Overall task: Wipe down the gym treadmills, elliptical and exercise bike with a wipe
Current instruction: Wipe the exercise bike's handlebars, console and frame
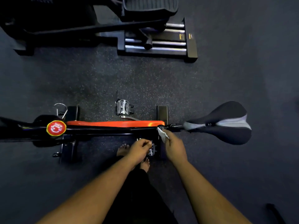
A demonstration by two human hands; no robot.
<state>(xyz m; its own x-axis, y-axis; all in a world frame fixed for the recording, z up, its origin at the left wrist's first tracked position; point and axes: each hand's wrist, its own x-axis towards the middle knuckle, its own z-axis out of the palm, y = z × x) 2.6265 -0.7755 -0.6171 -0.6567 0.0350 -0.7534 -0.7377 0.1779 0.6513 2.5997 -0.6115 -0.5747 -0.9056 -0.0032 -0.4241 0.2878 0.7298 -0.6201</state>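
Seen from above, the exercise bike (113,124) lies across the view, with an orange and black frame, a red round knob (56,128) at the left and a black and grey saddle (226,122) at the right. My right hand (175,147) pinches a white wipe (163,134) against the black frame just below the saddle post. My left hand (140,149) hovers beside it over the near pedal (151,150), fingers curled with nothing in them.
The elliptical (155,39), with its black pedal and silver rails, stands on the speckled dark rubber floor (145,81) beyond the bike. The bike's far pedal (123,107) sticks out toward it. My bare feet (145,164) stand right beside the bike's near side.
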